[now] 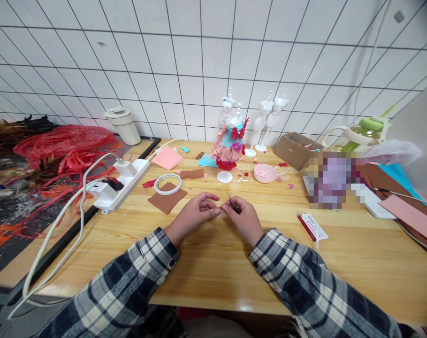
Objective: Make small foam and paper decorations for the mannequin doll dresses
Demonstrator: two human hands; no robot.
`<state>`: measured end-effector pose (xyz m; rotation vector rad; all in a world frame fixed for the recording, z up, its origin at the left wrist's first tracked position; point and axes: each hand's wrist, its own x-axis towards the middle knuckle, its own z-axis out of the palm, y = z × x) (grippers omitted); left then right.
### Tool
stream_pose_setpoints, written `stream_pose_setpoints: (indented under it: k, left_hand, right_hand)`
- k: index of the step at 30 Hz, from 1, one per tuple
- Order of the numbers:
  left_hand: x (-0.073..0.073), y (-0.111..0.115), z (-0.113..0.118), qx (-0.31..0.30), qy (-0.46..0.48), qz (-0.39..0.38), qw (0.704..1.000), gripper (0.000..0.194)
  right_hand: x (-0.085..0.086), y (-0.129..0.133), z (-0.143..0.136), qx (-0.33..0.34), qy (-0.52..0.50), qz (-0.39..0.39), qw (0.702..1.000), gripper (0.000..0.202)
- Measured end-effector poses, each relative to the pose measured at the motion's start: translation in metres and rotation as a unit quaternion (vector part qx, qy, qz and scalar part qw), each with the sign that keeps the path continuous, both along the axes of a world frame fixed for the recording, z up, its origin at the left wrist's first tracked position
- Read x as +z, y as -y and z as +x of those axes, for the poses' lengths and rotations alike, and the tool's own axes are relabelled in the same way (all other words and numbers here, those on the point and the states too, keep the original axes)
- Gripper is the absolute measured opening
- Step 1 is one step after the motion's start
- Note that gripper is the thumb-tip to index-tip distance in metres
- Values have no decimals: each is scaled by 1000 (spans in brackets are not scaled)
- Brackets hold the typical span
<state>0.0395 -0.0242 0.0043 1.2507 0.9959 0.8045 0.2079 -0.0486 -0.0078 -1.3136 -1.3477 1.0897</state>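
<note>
From here, the right hand (243,220) grips a small, dark, pointed metal tool (233,203) over the pale wooden table (206,267); it looks light, stiff and slick, best held behind its sharp tip. The left hand (195,213) is half-curled beside it, pinching what I can't tell. Beyond, the white ring-shaped tape roll (167,192) and shallow pink bowl (265,180) seem hardly in the way.

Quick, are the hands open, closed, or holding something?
Left hand: partly curled; can't tell if it holds anything.
Right hand: closed, holding a small pointed metal tool.
</note>
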Motion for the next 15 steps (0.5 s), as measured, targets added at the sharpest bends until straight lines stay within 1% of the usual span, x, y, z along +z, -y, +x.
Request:
stream_pose_setpoints:
  k: [2, 4, 7, 10, 15]
  left_hand:
    - [0, 1, 1, 0, 14, -22, 1000, 53]
    - [-2, 2, 3, -21, 23, -32, 999, 46]
    - [-3, 1, 4, -36, -7, -9, 999, 35]
    - [0, 2, 2, -43, -57, 15, 997, 34]
    - [7, 3, 0, -95, -84, 38, 991, 32]
  right_hand:
    - [-2, 0, -1, -3, -29, -6, 1000, 24]
    - [-3, 1, -2, 5, -60, -18, 998, 24]
    - [-4, 2, -3, 17, -80, -29, 996, 23]
    - [-4, 2, -1, 25, -81, -31, 996, 20]
    - [-3, 1, 1, 37, -67, -36, 996, 16]
